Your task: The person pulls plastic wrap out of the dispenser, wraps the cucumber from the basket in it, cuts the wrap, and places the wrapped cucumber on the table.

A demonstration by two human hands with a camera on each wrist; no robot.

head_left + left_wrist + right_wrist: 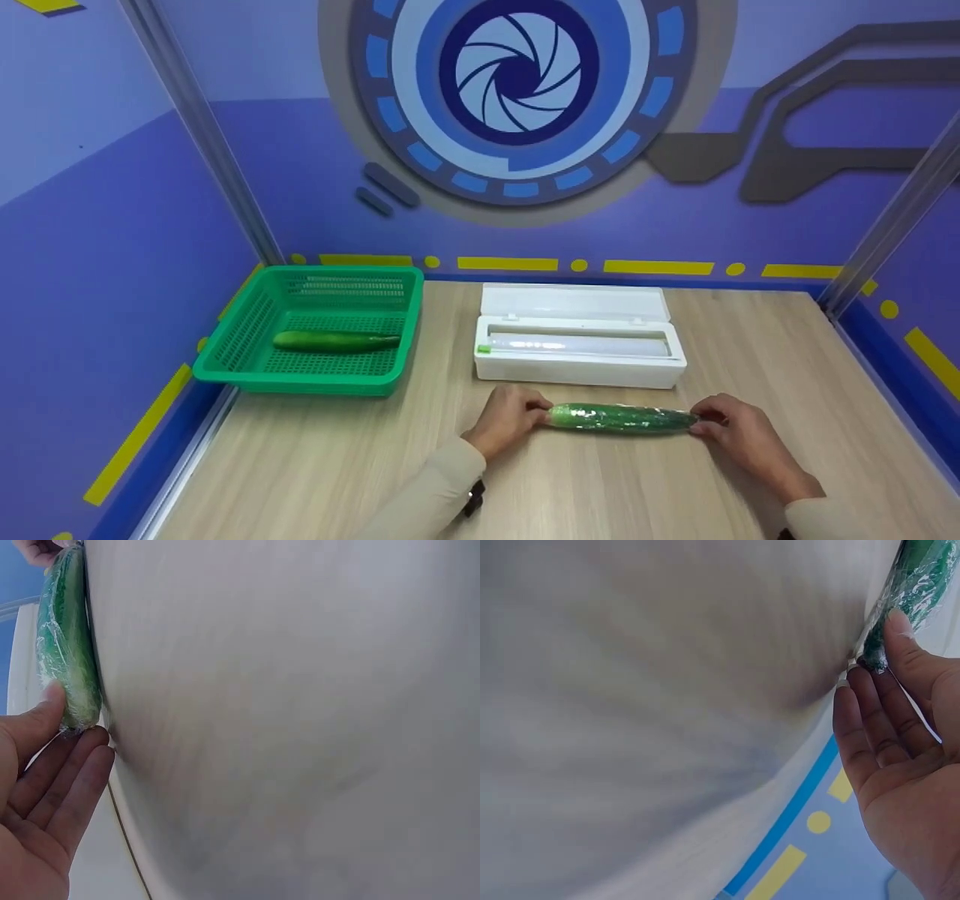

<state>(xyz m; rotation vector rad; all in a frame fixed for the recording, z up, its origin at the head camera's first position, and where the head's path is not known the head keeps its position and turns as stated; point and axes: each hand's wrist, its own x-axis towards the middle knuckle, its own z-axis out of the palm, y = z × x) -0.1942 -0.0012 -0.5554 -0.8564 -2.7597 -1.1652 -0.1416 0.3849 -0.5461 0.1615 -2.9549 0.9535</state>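
Observation:
A cucumber [622,418] wrapped in shiny clear film lies crosswise on the table, near the front of a white box. My left hand [510,420] pinches its pale left end between thumb and fingers. At the darker right end, my right hand [746,439] pinches the film and tip. In the left wrist view the film on the cucumber [67,645] looks wrinkled, with the left thumb on top and the fingers beneath. The right wrist view shows loose film around the cucumber's tip [915,585], between the right thumb and fingers.
Behind the cucumber stands the white box [577,369], its lid [574,301] raised, with a roll of film [577,345] inside. To the left, a green basket [315,386] holds an unwrapped cucumber [334,342]. Walls border the wooden table [337,465] at the back and sides.

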